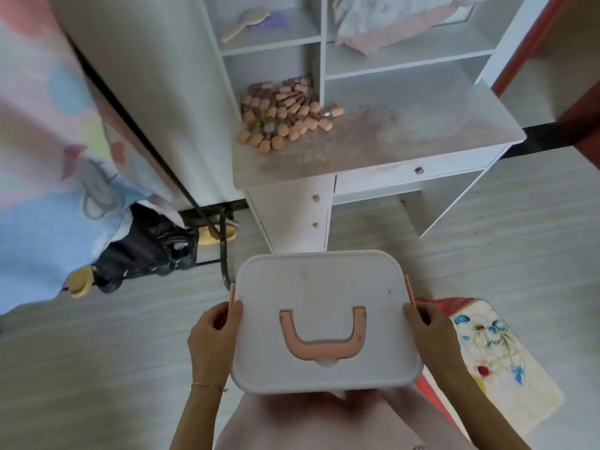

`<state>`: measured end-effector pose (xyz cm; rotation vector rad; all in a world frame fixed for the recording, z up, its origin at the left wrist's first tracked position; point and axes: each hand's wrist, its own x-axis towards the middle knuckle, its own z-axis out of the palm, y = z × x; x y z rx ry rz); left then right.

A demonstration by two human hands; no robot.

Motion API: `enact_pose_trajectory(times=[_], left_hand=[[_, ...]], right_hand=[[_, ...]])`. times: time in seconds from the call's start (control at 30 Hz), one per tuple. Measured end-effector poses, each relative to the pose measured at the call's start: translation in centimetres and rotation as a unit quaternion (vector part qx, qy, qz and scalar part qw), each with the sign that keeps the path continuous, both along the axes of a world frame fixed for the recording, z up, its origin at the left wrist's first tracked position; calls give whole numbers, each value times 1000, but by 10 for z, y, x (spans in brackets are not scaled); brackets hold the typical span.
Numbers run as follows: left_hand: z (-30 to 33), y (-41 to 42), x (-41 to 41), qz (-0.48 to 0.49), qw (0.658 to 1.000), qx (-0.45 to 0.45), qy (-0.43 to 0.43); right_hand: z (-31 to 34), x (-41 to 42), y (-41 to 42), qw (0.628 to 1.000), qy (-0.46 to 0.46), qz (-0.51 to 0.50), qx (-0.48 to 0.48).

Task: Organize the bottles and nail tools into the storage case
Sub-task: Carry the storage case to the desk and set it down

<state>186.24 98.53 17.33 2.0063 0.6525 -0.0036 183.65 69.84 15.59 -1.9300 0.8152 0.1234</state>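
Case: white case (324,306) with its lid closed, held in the air in front of the desk (406,138), over the person's lap, not on the desk.
Handle: pink handle (322,336) lying flat on the lid, toward the near edge.
Left hand: left hand (211,339) grips the case's left side, thumb on the lid's edge, fingers curled round the pink side latch.
Right hand: right hand (431,336) grips the case's right side the same way, thumb on top.
Bottles: heap of peach-capped bottles (285,115) at the desk's back left corner, partly under the lowest left shelf; one lies a little apart to the right.
Shelves: a brush (245,22) on an upper shelf, folded cloth (389,24) beside it.
Floor: patterned mat (496,352) at right.
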Motion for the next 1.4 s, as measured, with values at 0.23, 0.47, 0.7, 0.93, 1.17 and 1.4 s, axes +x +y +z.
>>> enact_pose_trajectory(times=[0.23,0.47,0.7,0.93,1.17,1.4], left_hand=[[-3,-25,123,-57,998,-25,19],[22,-61,264,-244,968,-53,-9],[53,-113,375,-346,932,-87,-59],[45,-173,442,-317,942,-101,-47],[27,-224,481,-269,958,-87,-50],[18,-291,494,-126,988,-85,-31]], right_hand=[[0,91,-21,998,3,-63,-10],[12,167,-55,982,-4,-189,-26],[40,225,-74,950,-77,-301,-20],[52,283,-114,941,-106,-318,-37],[42,358,-193,959,-101,-260,-44],[34,438,-282,985,-91,-143,-20]])
